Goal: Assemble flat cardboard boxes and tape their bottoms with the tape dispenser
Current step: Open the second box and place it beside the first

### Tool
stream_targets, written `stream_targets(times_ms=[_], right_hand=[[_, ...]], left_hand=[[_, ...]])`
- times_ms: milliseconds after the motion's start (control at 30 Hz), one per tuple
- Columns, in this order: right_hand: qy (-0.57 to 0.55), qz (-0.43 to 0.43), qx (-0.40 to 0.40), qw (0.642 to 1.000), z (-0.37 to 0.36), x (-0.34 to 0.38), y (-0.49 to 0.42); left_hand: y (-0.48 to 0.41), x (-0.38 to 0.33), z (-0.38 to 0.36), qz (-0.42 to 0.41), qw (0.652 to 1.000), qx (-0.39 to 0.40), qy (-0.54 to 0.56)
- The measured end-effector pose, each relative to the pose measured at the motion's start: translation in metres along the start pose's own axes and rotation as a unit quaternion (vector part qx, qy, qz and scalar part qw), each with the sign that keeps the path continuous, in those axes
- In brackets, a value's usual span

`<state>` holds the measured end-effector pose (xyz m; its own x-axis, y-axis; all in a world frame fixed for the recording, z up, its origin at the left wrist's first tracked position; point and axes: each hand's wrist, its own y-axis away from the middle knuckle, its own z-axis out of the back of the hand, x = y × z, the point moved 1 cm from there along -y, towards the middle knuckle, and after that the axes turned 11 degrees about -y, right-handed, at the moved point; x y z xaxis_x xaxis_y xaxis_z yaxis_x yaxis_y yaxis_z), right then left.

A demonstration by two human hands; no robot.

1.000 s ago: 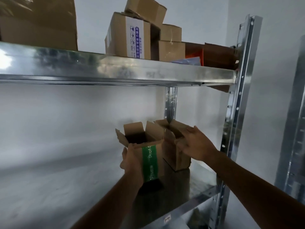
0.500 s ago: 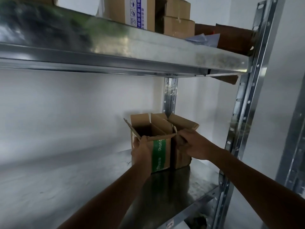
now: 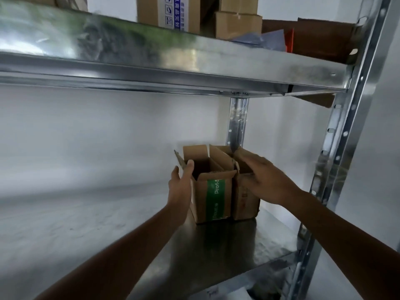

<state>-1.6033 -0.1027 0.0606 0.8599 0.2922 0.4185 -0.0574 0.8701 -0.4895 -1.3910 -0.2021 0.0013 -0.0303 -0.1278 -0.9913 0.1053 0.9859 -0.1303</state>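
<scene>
As it's now pushed in, the green-taped cardboard box [image 3: 213, 198] meets the plain cardboard box [image 3: 245, 202].
My left hand [image 3: 180, 188] has its fingers clamped on it; right hand [image 3: 267, 181] fingers apart; stowed, I judge.

Bare left hand [image 3: 180, 188], bare right hand [image 3: 267, 184], forearms [image 3: 129, 245] uncovered

Left hand [image 3: 180, 187] grips green-taped box [image 3: 213, 191]; right hand [image 3: 268, 182] flat on plain box [image 3: 244, 202] at its 3 o'clock, both on lower shelf [image 3: 216, 245].
</scene>
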Motion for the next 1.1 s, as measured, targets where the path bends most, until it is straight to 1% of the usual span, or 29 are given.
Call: stream_targets(times_ms=[33,100,167,233,300,400,500,600,733,867,933,1000,1100], right_hand=[[0.011,0.005,-0.015,1.000,0.004,0.004,-0.002],[0.012,0.044,-0.045,0.998,0.010,0.018,-0.003],[-0.004,0.104,-0.061,0.993,0.010,0.039,0.000],[-0.011,0.155,-0.061,0.986,0.000,0.063,0.003],[0.007,0.200,-0.045,0.979,-0.020,0.084,0.003],[0.011,0.239,-0.021,0.971,-0.058,0.116,0.001],[-0.018,0.259,-0.005,0.966,-0.098,0.152,-0.003],[-0.054,0.275,0.041,0.959,-0.131,0.196,-0.002],[-0.075,0.326,0.106,0.936,-0.166,0.268,0.014],[-0.112,0.371,0.134,0.912,-0.195,0.354,0.039],[-0.132,0.391,0.138,0.900,-0.212,0.406,0.057],[-0.153,0.408,0.141,0.889,-0.229,0.460,0.079],[-0.195,0.430,0.159,0.867,-0.256,0.542,0.113]], left_hand=[[0.002,-0.005,0.006,-0.017,0.999,-0.014,-0.025],[0.009,-0.015,0.020,-0.071,0.992,-0.053,-0.092],[0.021,-0.024,0.037,-0.140,0.968,-0.095,-0.185],[0.032,-0.030,0.055,-0.199,0.919,-0.124,-0.316],[0.051,-0.032,0.075,-0.220,0.858,-0.145,-0.441],[0.088,-0.031,0.106,-0.218,0.790,-0.180,-0.544],[0.126,-0.032,0.149,-0.185,0.728,-0.202,-0.628],[0.169,-0.038,0.201,-0.135,0.691,-0.231,-0.671],[0.233,-0.049,0.276,-0.077,0.679,-0.283,-0.673],[0.294,-0.061,0.344,-0.045,0.667,-0.321,-0.671],[0.332,-0.065,0.386,-0.028,0.655,-0.344,-0.672],[0.372,-0.071,0.429,-0.009,0.639,-0.365,-0.677],[0.434,-0.084,0.494,0.028,0.600,-0.389,-0.698]])
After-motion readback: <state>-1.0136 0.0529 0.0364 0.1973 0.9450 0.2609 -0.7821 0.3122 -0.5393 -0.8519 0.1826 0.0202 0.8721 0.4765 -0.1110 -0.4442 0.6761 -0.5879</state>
